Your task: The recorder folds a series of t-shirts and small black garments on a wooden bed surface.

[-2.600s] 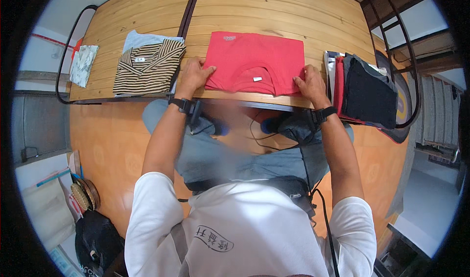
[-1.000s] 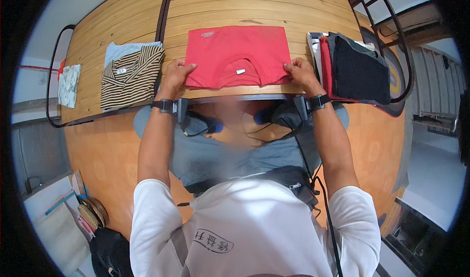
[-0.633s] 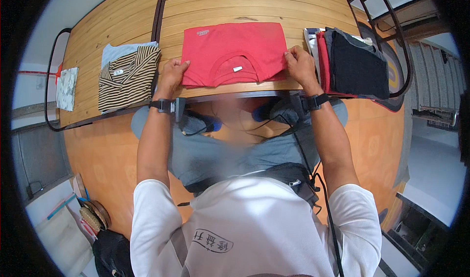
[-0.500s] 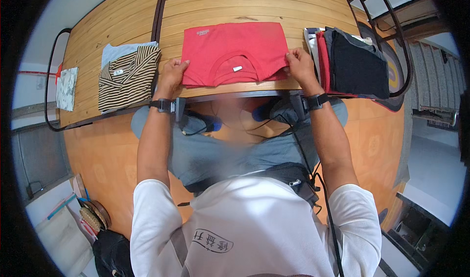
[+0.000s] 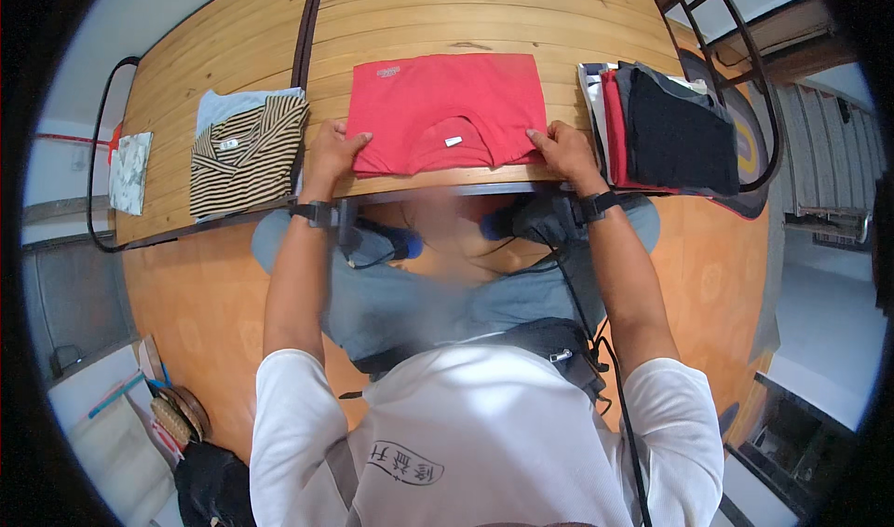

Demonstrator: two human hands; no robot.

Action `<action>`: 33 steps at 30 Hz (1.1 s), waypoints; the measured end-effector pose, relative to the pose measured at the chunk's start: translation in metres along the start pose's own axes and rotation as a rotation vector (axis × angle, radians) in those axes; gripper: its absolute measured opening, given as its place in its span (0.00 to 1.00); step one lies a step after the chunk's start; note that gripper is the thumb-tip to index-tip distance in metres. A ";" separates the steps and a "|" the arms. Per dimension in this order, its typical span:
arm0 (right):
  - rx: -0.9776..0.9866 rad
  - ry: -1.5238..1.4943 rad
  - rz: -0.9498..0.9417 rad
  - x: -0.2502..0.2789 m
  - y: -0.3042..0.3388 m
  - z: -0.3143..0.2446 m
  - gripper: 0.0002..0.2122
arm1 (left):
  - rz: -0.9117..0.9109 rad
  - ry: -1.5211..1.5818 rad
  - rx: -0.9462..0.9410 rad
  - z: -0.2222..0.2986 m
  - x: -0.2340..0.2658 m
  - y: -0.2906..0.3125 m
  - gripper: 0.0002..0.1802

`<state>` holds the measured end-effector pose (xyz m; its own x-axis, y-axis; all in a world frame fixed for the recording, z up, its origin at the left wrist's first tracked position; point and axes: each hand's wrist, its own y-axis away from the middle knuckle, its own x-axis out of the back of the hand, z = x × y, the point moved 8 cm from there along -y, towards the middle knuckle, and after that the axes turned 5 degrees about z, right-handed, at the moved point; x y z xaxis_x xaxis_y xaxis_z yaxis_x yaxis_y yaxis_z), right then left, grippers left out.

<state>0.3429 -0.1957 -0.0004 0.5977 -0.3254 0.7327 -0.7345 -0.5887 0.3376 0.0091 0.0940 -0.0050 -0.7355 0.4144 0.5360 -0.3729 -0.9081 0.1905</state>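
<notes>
A red short-sleeved T-shirt (image 5: 419,94), folded into a flat rectangle, lies on the wooden table (image 5: 466,10) in front of me, its round neckline and pale label toward me. At the shirt's left edge is my left hand (image 5: 332,157), its thumb resting on the cloth and apart from the curled fingers. My right hand (image 5: 566,153) mirrors it at the right edge: thumb over the fabric, fingers beside it. The undersides of both hands are hidden. Each wrist wears a dark band.
On the left sits a folded striped collared shirt (image 5: 247,159) over a light blue garment (image 5: 223,105). Further left lies a pale patterned piece (image 5: 128,173). A stack with a black folded garment (image 5: 680,131) on top stands right. A dark cable (image 5: 626,415) hangs along my right side.
The red T-shirt's neckline area has settled flatter and slightly nearer me. My thumbs have moved inward onto the cloth, away from the edge pinch seen before. The view has shifted slightly.
</notes>
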 end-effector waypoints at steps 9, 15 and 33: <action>0.077 0.302 0.108 0.006 -0.020 -0.021 0.31 | 0.038 -0.279 -0.011 -0.031 -0.007 -0.016 0.33; 0.078 0.186 -0.016 -0.018 -0.028 0.026 0.31 | -0.294 0.051 0.001 -0.013 -0.042 -0.027 0.27; 0.713 0.330 0.265 0.008 -0.034 -0.107 0.23 | 0.149 0.179 0.111 -0.014 -0.053 0.053 0.33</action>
<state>0.3381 -0.0986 0.0569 0.2265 -0.3511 0.9086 -0.3913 -0.8870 -0.2452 0.0201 0.0252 -0.0348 -0.8698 0.2709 0.4125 -0.1960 -0.9567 0.2151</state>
